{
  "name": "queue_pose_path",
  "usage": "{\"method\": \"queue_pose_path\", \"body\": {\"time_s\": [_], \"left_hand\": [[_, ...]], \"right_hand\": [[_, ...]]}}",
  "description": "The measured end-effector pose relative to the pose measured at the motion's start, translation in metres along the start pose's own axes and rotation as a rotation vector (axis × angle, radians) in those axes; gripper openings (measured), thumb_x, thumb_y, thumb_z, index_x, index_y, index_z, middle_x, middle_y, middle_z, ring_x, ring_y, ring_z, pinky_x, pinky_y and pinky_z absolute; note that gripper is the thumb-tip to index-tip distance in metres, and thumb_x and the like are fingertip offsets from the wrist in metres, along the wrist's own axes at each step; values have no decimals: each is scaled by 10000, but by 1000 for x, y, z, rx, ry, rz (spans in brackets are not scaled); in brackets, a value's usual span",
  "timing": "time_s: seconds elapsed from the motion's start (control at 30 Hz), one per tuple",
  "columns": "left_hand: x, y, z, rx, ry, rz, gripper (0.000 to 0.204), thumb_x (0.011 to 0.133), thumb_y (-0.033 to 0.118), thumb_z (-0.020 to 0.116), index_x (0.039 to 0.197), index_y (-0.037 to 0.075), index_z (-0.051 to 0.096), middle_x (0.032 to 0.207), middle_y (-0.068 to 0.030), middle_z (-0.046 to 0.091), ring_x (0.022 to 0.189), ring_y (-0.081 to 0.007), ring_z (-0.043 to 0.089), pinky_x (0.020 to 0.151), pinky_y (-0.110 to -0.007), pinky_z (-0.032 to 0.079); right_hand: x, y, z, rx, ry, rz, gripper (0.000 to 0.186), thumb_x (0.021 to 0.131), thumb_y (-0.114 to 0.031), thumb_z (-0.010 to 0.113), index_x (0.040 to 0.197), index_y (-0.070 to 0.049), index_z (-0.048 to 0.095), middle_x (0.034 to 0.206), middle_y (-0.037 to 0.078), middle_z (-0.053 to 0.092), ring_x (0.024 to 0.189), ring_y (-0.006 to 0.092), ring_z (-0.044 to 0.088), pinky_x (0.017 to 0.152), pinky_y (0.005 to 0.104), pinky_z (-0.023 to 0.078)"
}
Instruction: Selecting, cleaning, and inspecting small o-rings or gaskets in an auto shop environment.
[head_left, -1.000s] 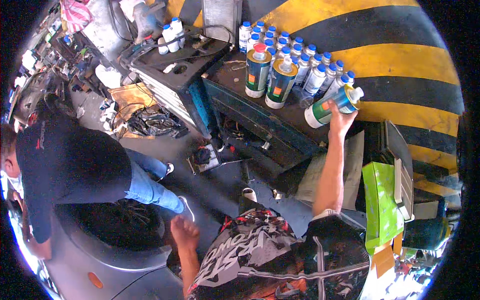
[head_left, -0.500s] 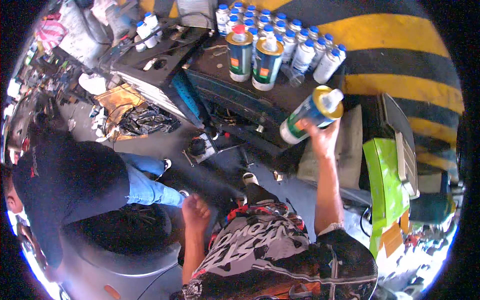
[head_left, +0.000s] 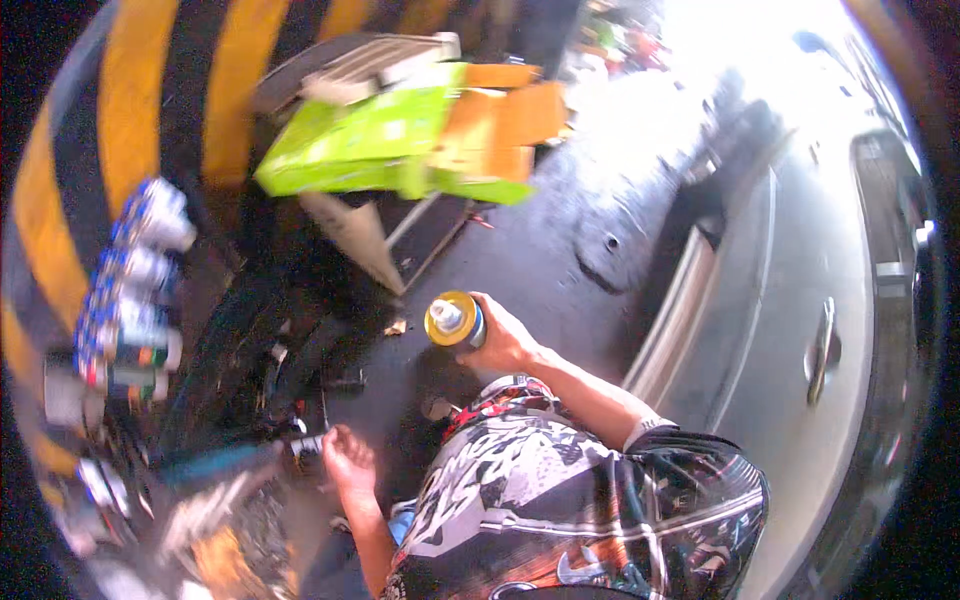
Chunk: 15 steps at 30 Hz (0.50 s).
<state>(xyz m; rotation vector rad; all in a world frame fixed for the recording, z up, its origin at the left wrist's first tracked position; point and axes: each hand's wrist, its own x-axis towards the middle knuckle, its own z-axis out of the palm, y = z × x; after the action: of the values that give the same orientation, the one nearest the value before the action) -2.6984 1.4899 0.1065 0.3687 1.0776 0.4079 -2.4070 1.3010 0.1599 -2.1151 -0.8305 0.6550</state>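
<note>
My right hand (head_left: 500, 335) grips a cylindrical can (head_left: 451, 322) with a gold top and white spout, held upright just in front of my body. My left hand (head_left: 349, 460) hangs lower and to the left, empty, its fingers loosely curled but apart. At the far left, the group of blue-capped white bottles (head_left: 140, 250) stands with other green-labelled cans (head_left: 140, 365), smeared by motion, well away from either hand.
A white car (head_left: 770, 370) lines my right side. Green and orange cardboard (head_left: 360, 150) lies on a stack ahead, before a yellow-and-black striped wall (head_left: 135, 80). Glare covers the floor beyond. Another person's jeans (head_left: 398, 525) show behind my left forearm; clutter (head_left: 230, 540) fills the lower left.
My view has swung sharply right, bringing the car into sight. The can has left the bottle table in my right hand and is now upright near my body. My left hand's fingers have loosened.
</note>
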Motion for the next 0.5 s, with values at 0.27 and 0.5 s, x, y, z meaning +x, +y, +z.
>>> {"method": "queue_pose_path", "body": {"time_s": [0.27, 0.5], "left_hand": [[67, 6, 124, 468, -622, -409, 219, 881, 316, 509, 746, 144, 520, 512, 42, 290, 399, -96, 251, 370, -263, 197], [70, 18, 269, 723, -907, -297, 272, 938, 310, 461, 746, 119, 487, 497, 56, 232, 389, -65, 215, 361, -246, 172]], "right_hand": [[-44, 19, -7, 238, 551, 172, 925, 572, -209, 849, 1337, -39, 359, 1254, 163, 507, 1192, 285, 500, 1035, 372, 393], [-88, -3, -44, 143, 890, 379, 860, 577, -161, 854, 1306, -60, 409, 1232, 156, 531, 1187, 322, 517, 1018, 385, 415]]}}
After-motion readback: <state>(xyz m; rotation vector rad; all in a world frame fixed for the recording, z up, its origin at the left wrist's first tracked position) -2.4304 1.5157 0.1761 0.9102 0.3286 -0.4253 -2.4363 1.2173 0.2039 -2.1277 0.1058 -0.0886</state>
